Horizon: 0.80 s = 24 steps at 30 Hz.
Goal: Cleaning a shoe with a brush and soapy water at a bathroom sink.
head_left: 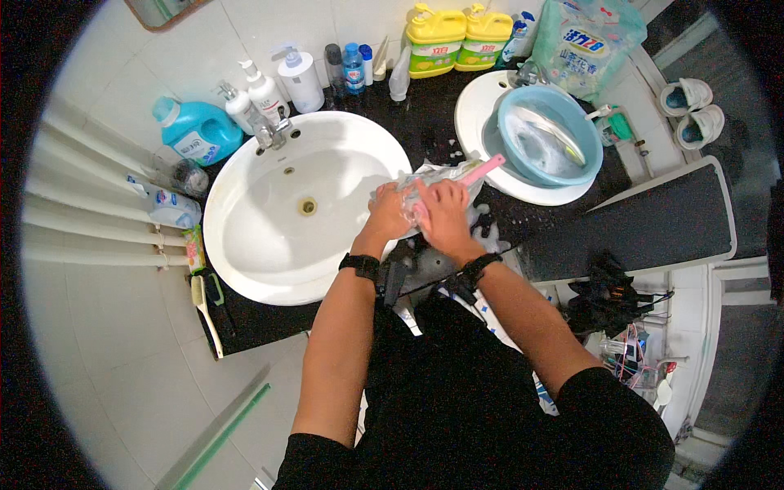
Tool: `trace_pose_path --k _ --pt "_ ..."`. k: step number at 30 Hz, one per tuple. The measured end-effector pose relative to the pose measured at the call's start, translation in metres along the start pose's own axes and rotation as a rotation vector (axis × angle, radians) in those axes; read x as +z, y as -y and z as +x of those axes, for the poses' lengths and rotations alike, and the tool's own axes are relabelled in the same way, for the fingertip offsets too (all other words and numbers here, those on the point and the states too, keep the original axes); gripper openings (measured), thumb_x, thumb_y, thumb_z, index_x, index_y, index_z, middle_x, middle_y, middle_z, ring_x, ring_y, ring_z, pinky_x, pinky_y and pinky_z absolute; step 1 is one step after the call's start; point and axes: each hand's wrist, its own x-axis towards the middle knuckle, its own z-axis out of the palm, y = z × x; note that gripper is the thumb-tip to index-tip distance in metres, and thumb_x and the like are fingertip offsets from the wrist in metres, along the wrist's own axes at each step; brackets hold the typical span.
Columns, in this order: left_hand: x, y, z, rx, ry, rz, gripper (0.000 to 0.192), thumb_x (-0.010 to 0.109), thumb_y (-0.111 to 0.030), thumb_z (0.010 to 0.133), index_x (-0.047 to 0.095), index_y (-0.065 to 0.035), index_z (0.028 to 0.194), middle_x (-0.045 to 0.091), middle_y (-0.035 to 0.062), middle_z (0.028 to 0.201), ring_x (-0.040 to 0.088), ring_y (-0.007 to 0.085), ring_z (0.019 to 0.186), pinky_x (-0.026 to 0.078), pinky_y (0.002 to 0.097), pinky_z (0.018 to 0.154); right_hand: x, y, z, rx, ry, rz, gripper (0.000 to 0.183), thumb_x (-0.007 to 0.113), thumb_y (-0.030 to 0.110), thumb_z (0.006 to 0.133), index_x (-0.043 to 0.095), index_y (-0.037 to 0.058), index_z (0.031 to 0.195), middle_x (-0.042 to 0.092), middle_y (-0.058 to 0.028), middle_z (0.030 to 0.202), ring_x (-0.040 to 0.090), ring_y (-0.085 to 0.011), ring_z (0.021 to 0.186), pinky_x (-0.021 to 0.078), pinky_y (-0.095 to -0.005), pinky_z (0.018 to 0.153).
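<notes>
My right hand grips a pink scrubbing brush, its handle slanting up to the right past my fingers. The bristles are hidden under the hand. Beside it, my left hand holds a wet, crumpled whitish item against the black counter, near the right rim of the white sink. My fingers cover much of this item, so I cannot tell exactly what it is. White suds lie on the counter by my right wrist.
A blue basin of soapy water, with a whitish object partly under the foam, sits in the second sink. Yellow pump jugs, a detergent bag and several bottles line the wall. At left are a teal detergent jug and a long-handled brush.
</notes>
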Motion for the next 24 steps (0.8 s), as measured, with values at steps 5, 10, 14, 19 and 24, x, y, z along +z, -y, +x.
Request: trace_pose_path --k 5,10,14,19,24 --pt "-0.003 -0.013 -0.008 0.106 -0.061 0.039 0.077 0.078 -0.036 0.074 0.045 -0.0139 0.141 0.042 0.0212 0.141 0.037 0.0386 0.131 0.033 0.0497 0.108 -0.019 -0.051 0.013 0.121 -0.058 -0.156 0.050 0.059 0.034 0.085 0.055 0.0076 0.128 0.054 -0.0158 0.107 0.048 -0.0348 0.109 0.0300 -0.0573 0.100" --pt "0.006 0.003 -0.005 0.112 -0.072 0.088 0.079 0.080 -0.036 0.071 0.047 -0.0136 0.139 0.044 0.0201 0.140 0.038 0.0385 0.131 0.032 0.0491 0.108 0.000 -0.005 0.009 -0.043 -0.012 0.023 0.045 0.059 0.033 0.085 0.060 0.0075 0.121 0.055 -0.0163 0.106 0.046 -0.0366 0.111 0.0299 -0.0549 0.101" --pt "0.005 -0.004 -0.011 0.155 -0.129 0.013 0.080 0.080 -0.036 0.070 0.047 -0.0130 0.138 0.046 0.0202 0.137 0.039 0.0399 0.129 0.032 0.0487 0.108 -0.020 -0.060 0.021 0.079 0.020 -0.201 0.049 0.056 0.034 0.087 0.055 0.0077 0.129 0.055 -0.0163 0.107 0.047 -0.0352 0.110 0.0306 -0.0569 0.099" --pt "0.008 0.000 -0.008 0.126 -0.143 0.032 0.080 0.081 -0.034 0.069 0.048 -0.0121 0.138 0.046 0.0204 0.136 0.039 0.0394 0.128 0.034 0.0486 0.107 -0.001 -0.017 0.007 0.011 -0.045 -0.142 0.051 0.059 0.034 0.085 0.055 0.0075 0.128 0.055 -0.0163 0.110 0.047 -0.0347 0.111 0.0300 -0.0587 0.099" --pt "0.007 -0.001 -0.008 0.137 -0.176 -0.003 0.077 0.081 -0.034 0.069 0.050 -0.0111 0.136 0.047 0.0208 0.135 0.040 0.0397 0.127 0.035 0.0481 0.107 -0.019 -0.041 0.017 -0.081 -0.019 -0.196 0.043 0.058 0.031 0.086 0.058 0.0096 0.123 0.054 -0.0126 0.103 0.047 -0.0329 0.110 0.0308 -0.0537 0.100"
